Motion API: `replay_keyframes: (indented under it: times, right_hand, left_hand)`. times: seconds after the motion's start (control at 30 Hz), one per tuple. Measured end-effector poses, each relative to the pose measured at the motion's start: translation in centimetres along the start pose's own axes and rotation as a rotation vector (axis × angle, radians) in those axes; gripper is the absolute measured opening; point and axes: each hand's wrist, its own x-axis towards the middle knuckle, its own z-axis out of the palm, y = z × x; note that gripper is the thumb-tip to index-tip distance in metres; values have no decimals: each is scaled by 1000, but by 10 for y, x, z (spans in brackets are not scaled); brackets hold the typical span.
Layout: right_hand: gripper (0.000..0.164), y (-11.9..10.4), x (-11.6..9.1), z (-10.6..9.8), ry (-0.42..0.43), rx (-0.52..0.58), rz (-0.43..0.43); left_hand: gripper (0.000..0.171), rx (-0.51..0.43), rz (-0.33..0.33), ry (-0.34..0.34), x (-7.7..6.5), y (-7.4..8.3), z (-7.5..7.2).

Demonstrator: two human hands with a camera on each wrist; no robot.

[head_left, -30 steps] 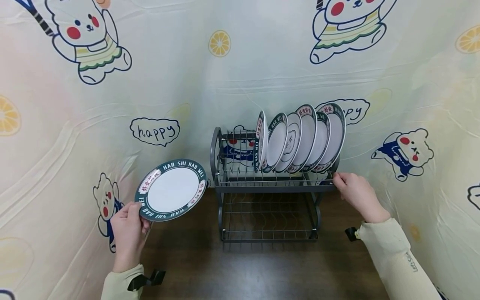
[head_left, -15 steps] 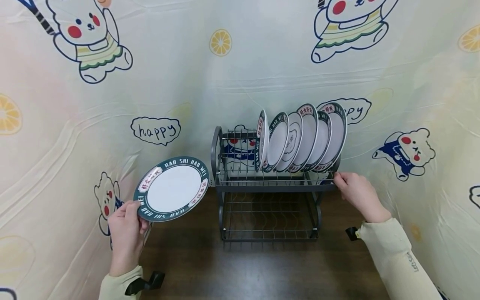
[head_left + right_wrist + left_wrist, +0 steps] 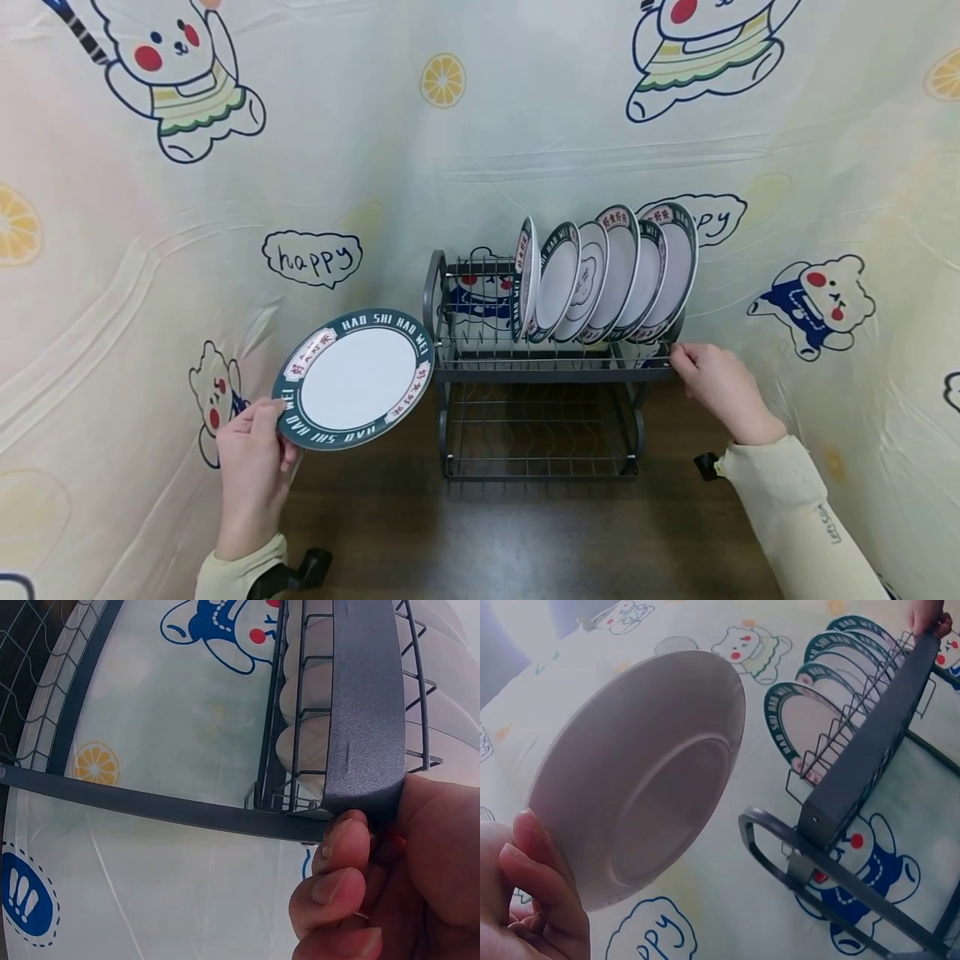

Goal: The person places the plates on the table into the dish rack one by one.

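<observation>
My left hand (image 3: 255,467) pinches the near-left rim of a white plate (image 3: 358,379) with a dark green lettered border, its face turned up in the head view. In the left wrist view the plain underside of that plate (image 3: 652,780) shows, with fingers curled at its edge. My right hand (image 3: 723,387) grips the right front corner of a dark grey two-tier dish rack (image 3: 551,377). Close up in the right wrist view, thumb and fingers of the right hand (image 3: 367,885) pinch the end of the rack's front bar (image 3: 367,705).
Several plates (image 3: 558,283) stand on edge in the right part of the upper tier, while its left slots hold none. A wire lower tier (image 3: 540,433) sits beneath. The rack stands on a dark wooden surface (image 3: 525,542), before a patterned cloth (image 3: 480,142).
The plate in my left hand has moved a little to the right, closer to the rack's left side. My right hand keeps its grip on the rack's corner.
</observation>
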Motion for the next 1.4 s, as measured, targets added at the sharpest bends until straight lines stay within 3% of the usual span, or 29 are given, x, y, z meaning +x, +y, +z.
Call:
replay_keyframes:
  times: [0.4, 0.67, 1.07, 1.2, 1.4]
  right_hand:
    - [48, 0, -4, 2, 94, -69, -43]
    - [49, -6, -13, 8, 297, -203, -60]
    - [48, -24, -33, 4, 438, -153, -84]
    - [43, -30, -38, 4, 433, -154, -108]
    - [42, -40, -43, 2, 316, -103, -112]
  left_hand:
    - [32, 17, 26, -68, -7, 3, 14]
    - [33, 31, 25, -108, -12, 2, 22]
    - [31, 30, 37, -134, -16, 0, 27]
    - [32, 19, 44, -144, -17, -2, 28]
    - [33, -2, 50, -165, -18, -5, 33]
